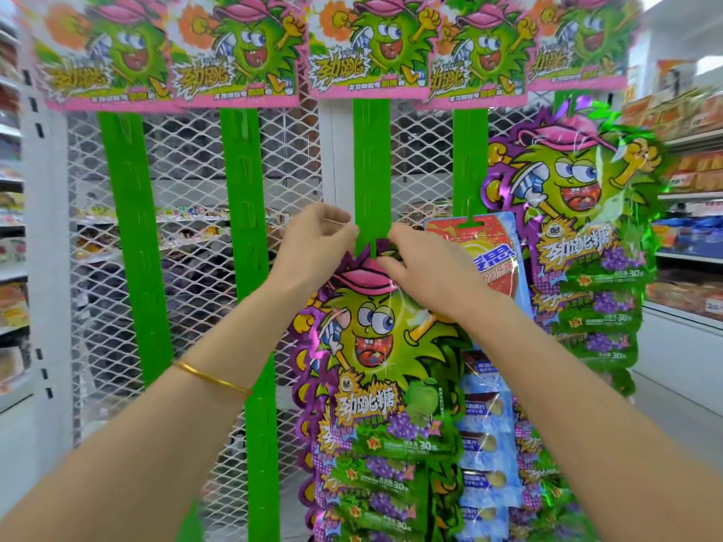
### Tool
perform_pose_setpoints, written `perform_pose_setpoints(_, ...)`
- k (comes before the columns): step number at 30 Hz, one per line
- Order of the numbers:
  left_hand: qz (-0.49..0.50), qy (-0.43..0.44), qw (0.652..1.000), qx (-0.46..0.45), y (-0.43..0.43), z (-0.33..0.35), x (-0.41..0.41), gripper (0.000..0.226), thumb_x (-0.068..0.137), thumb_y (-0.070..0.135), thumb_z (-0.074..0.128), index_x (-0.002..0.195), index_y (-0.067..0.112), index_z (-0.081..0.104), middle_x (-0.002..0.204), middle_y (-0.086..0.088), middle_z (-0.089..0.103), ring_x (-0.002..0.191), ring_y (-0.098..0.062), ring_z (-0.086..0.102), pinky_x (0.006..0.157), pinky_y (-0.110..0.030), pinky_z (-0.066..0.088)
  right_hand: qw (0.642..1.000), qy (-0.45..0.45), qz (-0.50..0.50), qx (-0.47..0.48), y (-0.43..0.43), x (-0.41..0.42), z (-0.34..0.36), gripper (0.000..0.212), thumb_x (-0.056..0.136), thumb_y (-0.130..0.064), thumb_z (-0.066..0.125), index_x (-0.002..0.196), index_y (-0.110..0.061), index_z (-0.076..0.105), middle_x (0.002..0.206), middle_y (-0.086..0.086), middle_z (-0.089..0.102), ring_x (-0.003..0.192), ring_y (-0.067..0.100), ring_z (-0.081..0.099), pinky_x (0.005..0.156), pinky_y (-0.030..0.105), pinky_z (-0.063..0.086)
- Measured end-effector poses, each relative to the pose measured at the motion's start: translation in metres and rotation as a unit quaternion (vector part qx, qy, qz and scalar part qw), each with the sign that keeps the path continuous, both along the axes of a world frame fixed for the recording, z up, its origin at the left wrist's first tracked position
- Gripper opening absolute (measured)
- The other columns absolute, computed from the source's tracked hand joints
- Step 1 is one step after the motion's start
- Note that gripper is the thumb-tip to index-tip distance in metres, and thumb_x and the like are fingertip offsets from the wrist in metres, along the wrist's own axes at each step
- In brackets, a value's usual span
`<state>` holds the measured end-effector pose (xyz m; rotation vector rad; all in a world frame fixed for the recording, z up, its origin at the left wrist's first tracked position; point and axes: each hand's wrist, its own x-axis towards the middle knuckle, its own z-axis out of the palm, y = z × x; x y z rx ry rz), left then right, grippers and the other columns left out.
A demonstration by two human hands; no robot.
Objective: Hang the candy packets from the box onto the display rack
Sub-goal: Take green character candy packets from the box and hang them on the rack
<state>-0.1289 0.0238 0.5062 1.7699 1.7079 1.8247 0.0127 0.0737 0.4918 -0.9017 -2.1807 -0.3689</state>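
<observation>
A green and purple candy packet [375, 346] with a cartoon face hangs at the middle green strip [371, 158] of the display rack. My right hand [422, 264] pinches the packet's top at the strip's tab. My left hand [317, 244] grips the strip's left edge at the same height. Several more of these packets [375, 487] hang below it on the strip. The box is not in view.
Two bare green strips [133, 236] [244, 213] hang left over white mesh. To the right hang a blue and red packet [489, 252], blue packets [485, 424] and a strip of green packets [590, 244]. Pink header cards [367, 48] run along the top. Store shelves [692, 197] flank both sides.
</observation>
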Motion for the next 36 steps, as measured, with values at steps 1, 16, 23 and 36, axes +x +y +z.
perform_pose_setpoints(1,0.000,0.019,1.000,0.012,-0.003,-0.005,0.000,0.021,0.088,0.017,0.058,0.109,0.017,0.054,0.097,0.001,0.065,0.089,-0.010,0.061,0.080,-0.025,0.049,1.000,0.006,-0.001,0.006,-0.001,0.000,-0.002,0.033,0.093,-0.043,0.047,0.107,-0.014,0.043,0.106,0.009,0.061,0.094,0.031,0.059,0.068,0.036,0.038)
perform_pose_setpoints(16,-0.077,0.006,0.983,-0.169,-0.127,-0.338,0.030,0.029,0.081,0.015,0.054,0.102,0.035,0.052,0.098,0.014,0.060,0.083,0.004,0.054,0.070,-0.009,0.040,0.969,0.009,0.143,-0.199,-0.117,0.034,-0.282,0.014,0.085,-0.027,0.053,0.099,-0.025,0.054,0.089,-0.008,0.058,0.071,0.012,0.055,0.061,0.031,0.047)
perform_pose_setpoints(23,-0.079,0.058,0.893,-0.440,-0.137,-0.470,-0.003,0.036,0.083,-0.001,0.060,0.119,0.003,0.054,0.112,-0.011,0.056,0.070,-0.015,0.055,0.069,-0.018,0.042,0.793,-0.133,-0.028,-0.594,-0.091,0.033,-0.545,0.028,0.087,-0.019,0.056,0.111,-0.005,0.052,0.108,0.018,0.063,0.106,0.031,0.058,0.086,0.036,0.045)
perform_pose_setpoints(36,-0.065,0.026,0.869,-0.491,-0.111,-0.510,-0.024,0.038,0.087,0.006,0.057,0.124,0.004,0.052,0.117,-0.008,0.052,0.089,-0.011,0.049,0.077,-0.013,0.036,0.702,-0.044,-0.181,-0.687,-0.083,-0.008,-0.651,0.038,0.083,-0.024,0.067,0.116,-0.007,0.058,0.111,0.012,0.062,0.108,0.028,0.057,0.085,0.031,0.043)
